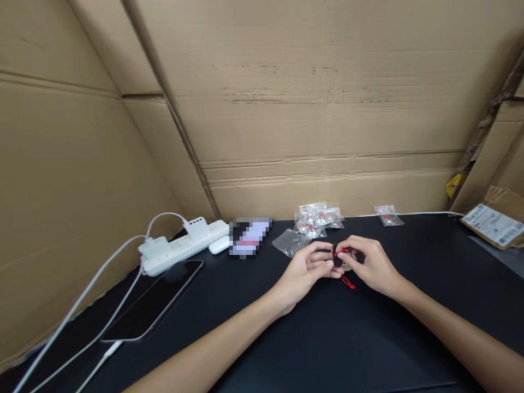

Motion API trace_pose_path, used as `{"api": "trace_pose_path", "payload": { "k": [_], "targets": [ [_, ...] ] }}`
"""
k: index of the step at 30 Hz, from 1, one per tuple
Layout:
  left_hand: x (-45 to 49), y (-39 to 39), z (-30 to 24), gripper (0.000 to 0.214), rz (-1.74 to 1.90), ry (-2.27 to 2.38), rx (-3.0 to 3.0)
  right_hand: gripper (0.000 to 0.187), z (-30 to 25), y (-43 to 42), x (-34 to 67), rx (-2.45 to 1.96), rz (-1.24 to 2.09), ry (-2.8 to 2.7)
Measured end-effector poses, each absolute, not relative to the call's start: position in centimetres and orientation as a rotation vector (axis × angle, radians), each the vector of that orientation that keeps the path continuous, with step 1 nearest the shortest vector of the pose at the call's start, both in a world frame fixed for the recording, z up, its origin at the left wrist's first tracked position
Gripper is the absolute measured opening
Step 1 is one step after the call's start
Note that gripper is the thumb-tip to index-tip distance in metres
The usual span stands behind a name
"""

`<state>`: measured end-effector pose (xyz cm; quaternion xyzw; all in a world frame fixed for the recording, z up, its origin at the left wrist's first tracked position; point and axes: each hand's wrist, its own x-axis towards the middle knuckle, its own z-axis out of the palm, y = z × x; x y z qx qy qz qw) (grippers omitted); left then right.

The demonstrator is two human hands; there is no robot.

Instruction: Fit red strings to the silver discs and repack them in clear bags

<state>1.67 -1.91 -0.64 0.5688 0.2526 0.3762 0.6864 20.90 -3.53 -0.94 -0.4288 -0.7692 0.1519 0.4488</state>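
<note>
Both my hands meet over the black table near its middle. My left hand pinches a small dark round piece between thumb and fingers. My right hand is closed on the same piece from the right, its fingertips at a red cord that hangs down from the piece onto the table. Just behind the hands lies an empty clear plastic bag and a pile of several small clear bags with red parts.
A white power strip with cables and a dark phone lie at the left. A small white case sits beside a blurred card. One more small bag lies at the back right, a cardboard box with label far right. Cardboard walls enclose the table.
</note>
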Motion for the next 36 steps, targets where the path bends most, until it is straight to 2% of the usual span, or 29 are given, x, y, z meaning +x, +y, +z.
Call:
{"api": "trace_pose_path", "payload": {
  "k": [12,19,28,36],
  "targets": [
    [1.6,-1.6,-1.2,0.049,0.855,0.465,1.309,0.012,-1.3,-3.9,20.7,-1.124,0.09,-2.011],
    [1.8,-1.5,-1.5,0.04,0.914,0.569,1.417,0.014,-1.5,-4.6,19.8,-1.035,-0.08,-2.077],
    [1.7,-1.2,-1.3,0.029,0.991,0.661,1.422,0.017,-2.0,-4.3,19.7,-0.9,0.082,-2.014],
    [1.5,-1.3,-0.9,0.026,0.896,0.669,1.36,0.016,-1.6,-4.5,19.7,-0.866,0.136,-2.042]
  ]
}}
